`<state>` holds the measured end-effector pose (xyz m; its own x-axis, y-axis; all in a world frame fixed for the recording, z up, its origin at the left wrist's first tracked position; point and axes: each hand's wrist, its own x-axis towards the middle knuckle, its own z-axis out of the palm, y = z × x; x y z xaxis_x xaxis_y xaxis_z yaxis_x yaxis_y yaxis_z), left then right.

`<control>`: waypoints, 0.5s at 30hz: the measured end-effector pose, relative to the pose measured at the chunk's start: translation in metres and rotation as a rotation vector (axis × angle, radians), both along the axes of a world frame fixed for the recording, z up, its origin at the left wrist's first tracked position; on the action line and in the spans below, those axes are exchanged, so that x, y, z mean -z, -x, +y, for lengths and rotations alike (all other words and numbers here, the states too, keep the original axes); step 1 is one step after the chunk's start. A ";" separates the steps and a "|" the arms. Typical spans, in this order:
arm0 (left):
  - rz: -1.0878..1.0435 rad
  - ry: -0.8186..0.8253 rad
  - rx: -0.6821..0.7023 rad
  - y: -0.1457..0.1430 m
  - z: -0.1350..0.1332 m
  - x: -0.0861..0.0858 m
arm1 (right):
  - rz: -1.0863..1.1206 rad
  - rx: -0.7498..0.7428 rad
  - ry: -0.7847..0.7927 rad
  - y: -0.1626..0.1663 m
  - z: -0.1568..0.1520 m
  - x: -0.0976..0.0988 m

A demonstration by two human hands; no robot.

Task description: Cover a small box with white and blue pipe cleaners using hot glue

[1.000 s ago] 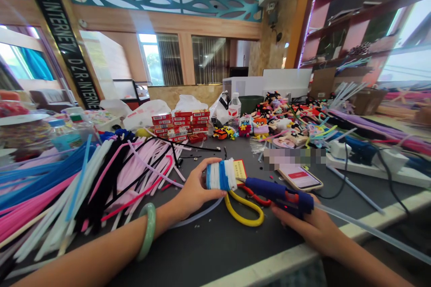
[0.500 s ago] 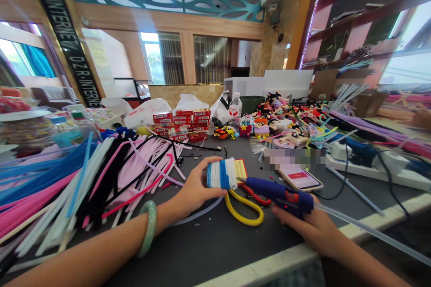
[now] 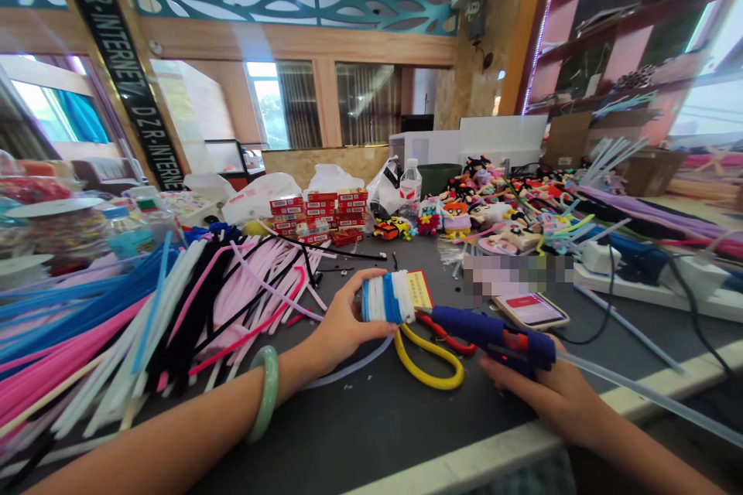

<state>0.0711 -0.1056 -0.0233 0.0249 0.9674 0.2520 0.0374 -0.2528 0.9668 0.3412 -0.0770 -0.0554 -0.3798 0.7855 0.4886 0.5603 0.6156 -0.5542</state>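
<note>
My left hand (image 3: 342, 312) grips a small box (image 3: 420, 289) wrapped in blue and white pipe cleaner (image 3: 388, 298); its red and yellow printed end sticks out bare on the right. Fingers lie over the top, with the thumb below. In my right hand (image 3: 549, 387) is a blue hot glue gun (image 3: 493, 332), a long clear glue stick (image 3: 650, 387) running out of its back. The gun's nozzle points left and meets the wrapped box near its lower right edge; any fresh glue is too small to make out. Beneath them lie scissors with yellow and red handles (image 3: 433, 379), their blades hidden.
Bundles of coloured pipe cleaners (image 3: 191, 302) cover the left of the table. Stacked red boxes (image 3: 319, 213) and a plastic bottle (image 3: 410, 182) stand behind, with small plush dolls (image 3: 499, 209) beyond. At right are a phone (image 3: 531, 311), a power strip (image 3: 638, 290) and cables.
The whole view has shifted slightly, so everything sits a little further right and lower. Both hands keep their grips, and the glue gun's nozzle stays at the box.
</note>
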 end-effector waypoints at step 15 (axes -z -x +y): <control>-0.004 0.025 -0.015 -0.002 -0.002 -0.002 | 0.028 -0.062 0.086 0.001 -0.003 -0.003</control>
<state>0.0726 -0.1074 -0.0213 0.0093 0.9737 0.2275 0.0366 -0.2277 0.9730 0.3402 -0.0796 -0.0524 -0.4161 0.8002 0.4318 0.5062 0.5984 -0.6211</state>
